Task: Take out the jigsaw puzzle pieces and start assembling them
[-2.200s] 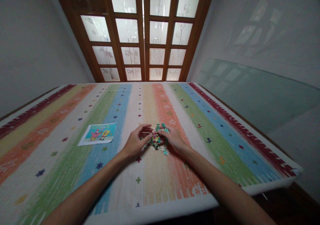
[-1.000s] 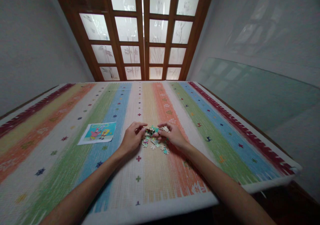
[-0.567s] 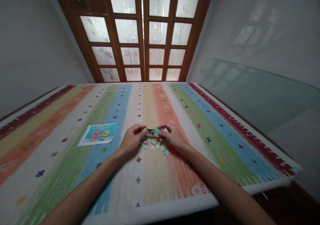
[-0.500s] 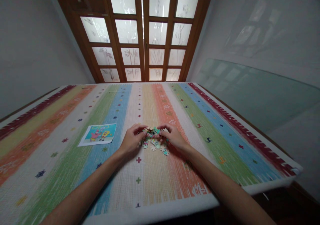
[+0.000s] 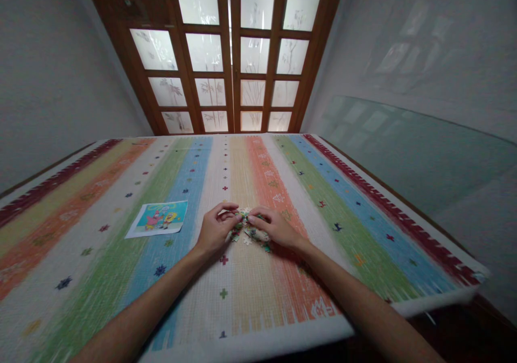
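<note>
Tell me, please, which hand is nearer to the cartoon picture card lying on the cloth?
Left. The left hand lies just right of the cartoon picture card; the right hand is farther right, beyond the puzzle pieces.

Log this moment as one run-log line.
left hand: on puzzle pieces | right hand: on same pile | reference picture: flat, left of hands | surface: striped cloth

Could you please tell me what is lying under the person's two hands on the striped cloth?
A small heap of jigsaw pieces shows between the left hand and right hand; any pieces beneath the palms are covered.
</note>
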Demonstrator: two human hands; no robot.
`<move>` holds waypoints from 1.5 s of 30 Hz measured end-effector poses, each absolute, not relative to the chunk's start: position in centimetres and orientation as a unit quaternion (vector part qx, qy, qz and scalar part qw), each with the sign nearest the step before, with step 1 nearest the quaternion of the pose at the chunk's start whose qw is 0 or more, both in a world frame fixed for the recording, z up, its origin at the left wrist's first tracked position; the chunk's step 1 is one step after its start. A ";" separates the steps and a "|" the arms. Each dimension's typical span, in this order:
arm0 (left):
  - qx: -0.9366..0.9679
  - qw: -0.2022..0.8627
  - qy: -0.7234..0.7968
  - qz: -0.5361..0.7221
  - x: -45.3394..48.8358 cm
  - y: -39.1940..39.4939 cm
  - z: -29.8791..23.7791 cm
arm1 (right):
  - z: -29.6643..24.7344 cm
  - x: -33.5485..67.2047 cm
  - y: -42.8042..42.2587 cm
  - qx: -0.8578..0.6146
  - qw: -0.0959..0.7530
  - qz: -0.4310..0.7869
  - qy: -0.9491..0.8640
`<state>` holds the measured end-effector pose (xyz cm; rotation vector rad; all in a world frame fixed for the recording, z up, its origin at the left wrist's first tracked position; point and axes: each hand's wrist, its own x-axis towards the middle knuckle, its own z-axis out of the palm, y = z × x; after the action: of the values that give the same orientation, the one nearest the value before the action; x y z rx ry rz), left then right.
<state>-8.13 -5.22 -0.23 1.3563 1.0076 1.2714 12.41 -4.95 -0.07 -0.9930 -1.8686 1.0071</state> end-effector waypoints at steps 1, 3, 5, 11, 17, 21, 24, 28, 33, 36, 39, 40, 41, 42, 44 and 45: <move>0.558 0.497 0.413 0.522 -8.1 -5.3 -0.2 | -0.1 12.3 -5.1 -0.382 0.391 0.382 -0.745; 0.559 0.505 0.407 0.517 -8.0 -5.4 -0.1 | -0.1 12.2 -5.3 -0.379 0.395 0.367 -0.752; 0.563 0.507 0.401 0.514 -8.1 -5.5 -0.2 | -0.3 12.3 -5.2 -0.390 0.392 0.366 -0.749; 0.591 0.477 0.397 0.515 -8.5 -5.0 -0.4 | -0.5 12.8 -4.9 -0.433 0.369 0.362 -0.738; 0.670 0.406 0.392 0.482 -8.7 -5.1 0.2 | 0.1 12.7 -5.2 -0.403 0.385 0.394 -0.731; 0.714 0.366 0.383 0.458 -8.6 -5.4 0.4 | 0.4 12.6 -5.4 -0.393 0.388 0.403 -0.730; 0.729 0.348 0.378 0.452 -8.5 -5.5 0.4 | 0.4 12.7 -5.3 -0.410 0.392 0.396 -0.722; 0.743 0.324 0.377 0.449 -8.7 -5.4 0.5 | 0.3 12.8 -5.1 -0.422 0.399 0.390 -0.714; 0.743 0.284 0.396 0.458 -8.8 -5.3 0.5 | 0.4 12.7 -5.3 -0.402 0.397 0.377 -0.734; 0.742 0.267 0.406 0.462 -8.9 -5.1 0.5 | 0.4 12.7 -5.4 -0.398 0.390 0.380 -0.738; 0.745 0.255 0.411 0.459 -9.2 -4.8 0.5 | 0.2 12.8 -5.2 -0.419 0.393 0.369 -0.731; 0.748 0.252 0.412 0.456 -9.3 -4.7 0.5 | 0.1 12.8 -5.1 -0.428 0.394 0.366 -0.726; 0.750 0.248 0.413 0.453 -9.4 -4.5 0.5 | 0.0 12.9 -5.0 -0.435 0.394 0.365 -0.723; 0.752 0.244 0.414 0.450 -9.6 -4.4 0.5 | -0.1 12.9 -4.9 -0.439 0.392 0.365 -0.721; 0.760 0.236 0.415 0.441 -10.0 -4.0 0.3 | -0.3 13.1 -4.8 -0.443 0.387 0.366 -0.721; 0.766 0.231 0.414 0.434 -10.3 -3.8 0.2 | -0.5 13.1 -4.7 -0.445 0.383 0.363 -0.723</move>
<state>-10.27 -3.79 0.24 2.1061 1.1383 1.1942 13.11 -4.72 -0.46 -1.1342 -1.8439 0.9258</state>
